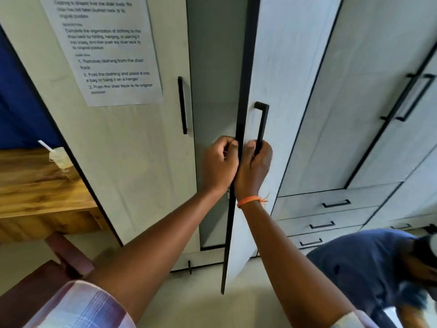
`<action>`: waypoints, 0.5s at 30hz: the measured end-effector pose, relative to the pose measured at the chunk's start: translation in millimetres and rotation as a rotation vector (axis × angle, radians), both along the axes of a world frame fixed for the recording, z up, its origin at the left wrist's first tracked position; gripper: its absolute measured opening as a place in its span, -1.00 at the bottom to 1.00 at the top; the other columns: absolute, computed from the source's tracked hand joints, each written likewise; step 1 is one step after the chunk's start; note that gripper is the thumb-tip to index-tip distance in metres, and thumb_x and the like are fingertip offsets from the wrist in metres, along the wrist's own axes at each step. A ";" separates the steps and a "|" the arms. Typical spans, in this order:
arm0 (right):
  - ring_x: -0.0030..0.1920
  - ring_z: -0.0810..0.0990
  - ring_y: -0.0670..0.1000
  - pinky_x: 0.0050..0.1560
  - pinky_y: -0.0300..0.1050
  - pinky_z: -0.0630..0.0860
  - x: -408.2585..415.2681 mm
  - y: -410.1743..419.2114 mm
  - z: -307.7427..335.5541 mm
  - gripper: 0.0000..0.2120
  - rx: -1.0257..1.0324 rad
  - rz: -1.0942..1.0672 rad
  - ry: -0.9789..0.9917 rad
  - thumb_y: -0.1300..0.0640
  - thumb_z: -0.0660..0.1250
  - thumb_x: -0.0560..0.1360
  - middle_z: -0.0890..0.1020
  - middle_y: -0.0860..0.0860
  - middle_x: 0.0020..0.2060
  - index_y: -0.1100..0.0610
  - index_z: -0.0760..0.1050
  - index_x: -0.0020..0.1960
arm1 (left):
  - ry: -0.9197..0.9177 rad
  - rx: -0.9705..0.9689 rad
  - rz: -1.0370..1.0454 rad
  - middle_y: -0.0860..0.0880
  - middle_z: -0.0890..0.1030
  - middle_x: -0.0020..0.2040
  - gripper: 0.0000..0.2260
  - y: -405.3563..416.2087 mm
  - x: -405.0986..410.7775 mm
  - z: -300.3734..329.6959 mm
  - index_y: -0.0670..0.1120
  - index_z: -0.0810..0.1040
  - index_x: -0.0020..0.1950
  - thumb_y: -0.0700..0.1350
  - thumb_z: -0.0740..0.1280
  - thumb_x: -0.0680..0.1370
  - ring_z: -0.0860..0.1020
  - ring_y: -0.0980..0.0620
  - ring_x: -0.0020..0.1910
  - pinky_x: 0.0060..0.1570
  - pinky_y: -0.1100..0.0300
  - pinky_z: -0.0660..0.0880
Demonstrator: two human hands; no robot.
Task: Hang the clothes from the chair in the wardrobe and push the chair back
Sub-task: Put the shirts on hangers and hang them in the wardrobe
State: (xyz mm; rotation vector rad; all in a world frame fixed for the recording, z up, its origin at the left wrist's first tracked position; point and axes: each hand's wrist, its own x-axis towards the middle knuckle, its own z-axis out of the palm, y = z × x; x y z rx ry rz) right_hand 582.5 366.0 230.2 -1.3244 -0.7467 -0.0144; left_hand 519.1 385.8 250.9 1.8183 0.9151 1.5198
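Note:
The pale wardrobe fills the view. Its right door point(281, 74) stands ajar, black edge toward me, with a grey gap point(215, 91) beside the left door point(132, 143). My right hand point(255, 166), an orange thread on its wrist, grips the lower end of that door's black bar handle point(262, 124). My left hand point(220, 162) is curled around the door's black edge, thumb on the front. A dark reddish chair point(59, 263) shows at the lower left. No clothes from the chair are visible.
A printed instruction sheet point(104, 48) is taped to the left door. A wooden desk point(35, 188) with a plastic cup and straw point(58, 157) stands at left. Drawers point(331, 209) and more doors lie right. Another person in a blue shirt point(369, 263) bends at the lower right.

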 end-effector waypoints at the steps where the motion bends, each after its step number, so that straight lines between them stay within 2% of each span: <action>1: 0.06 0.45 -0.03 0.12 -0.05 0.39 1.5 -5.8 -4.8 -0.74 -0.007 -0.062 -0.027 0.01 0.15 0.65 0.51 0.04 0.03 0.17 0.45 0.18 | -0.003 0.013 -0.041 0.00 0.63 -0.28 -0.84 -5.7 3.4 -0.2 -0.13 0.62 -0.12 -0.15 0.28 0.60 0.58 0.11 -0.29 -0.25 0.13 0.53; 3: 0.25 0.38 0.05 0.25 -0.06 0.27 3.3 -19.3 -8.6 -0.59 -0.018 -0.173 -0.026 -0.02 0.14 0.64 0.42 0.11 0.22 0.18 0.33 0.41 | 0.000 0.009 -0.163 0.02 0.62 -0.33 -0.81 -18.3 11.8 1.2 -0.09 0.61 -0.20 -0.13 0.28 0.57 0.57 0.08 -0.32 -0.26 0.09 0.51; 6: 0.39 0.31 0.11 0.33 0.03 0.22 11.7 -41.6 -6.5 -0.39 -0.059 -0.316 -0.054 -0.15 0.06 0.64 0.30 0.16 0.39 0.20 0.13 0.55 | -0.034 -0.130 -0.421 0.08 0.56 -0.39 -0.74 -36.6 28.8 7.5 -0.06 0.57 -0.32 -0.09 0.25 0.56 0.49 0.13 -0.34 -0.20 0.12 0.43; 9: 0.48 0.22 0.15 0.44 0.07 0.21 39.0 -60.6 -12.0 -0.42 -0.099 -0.524 -0.266 -0.05 0.07 0.67 0.26 0.26 0.46 0.27 0.11 0.55 | -0.040 -0.393 -0.660 -0.10 0.67 -0.17 -0.69 -48.5 46.3 9.8 -0.16 0.68 -0.06 0.02 0.25 0.53 0.60 -0.01 -0.15 0.02 0.07 0.52; 12: 0.53 0.14 0.16 0.51 -0.04 0.05 57.7 -76.4 -11.6 -0.41 -0.094 -0.561 -0.284 0.11 0.17 0.63 0.18 0.25 0.51 0.29 0.07 0.56 | 0.110 -0.384 -0.675 -0.08 0.69 -0.12 -0.72 -54.1 53.7 3.9 -0.11 0.67 -0.01 0.03 0.24 0.60 0.66 -0.05 -0.13 -0.01 0.02 0.59; 13: 0.55 0.11 0.17 0.52 -0.04 0.01 59.5 -80.0 -11.3 -0.38 -0.090 -0.557 -0.307 0.14 0.19 0.61 0.14 0.26 0.53 0.30 0.05 0.57 | 0.169 -0.344 -0.639 -0.07 0.69 -0.12 -0.74 -52.9 52.4 -0.1 -0.12 0.66 0.00 -0.01 0.23 0.64 0.67 -0.02 -0.16 -0.08 0.08 0.63; 15: 0.57 0.02 0.20 0.54 0.08 -0.02 60.0 -84.8 -10.9 -0.36 -0.099 -0.564 -0.381 0.16 0.22 0.59 0.05 0.30 0.54 0.27 0.03 0.57 | 0.217 -0.309 -0.565 -0.05 0.68 -0.10 -0.80 -45.1 43.6 -7.1 -0.13 0.63 0.04 -0.11 0.24 0.65 0.65 0.08 -0.22 -0.23 0.32 0.55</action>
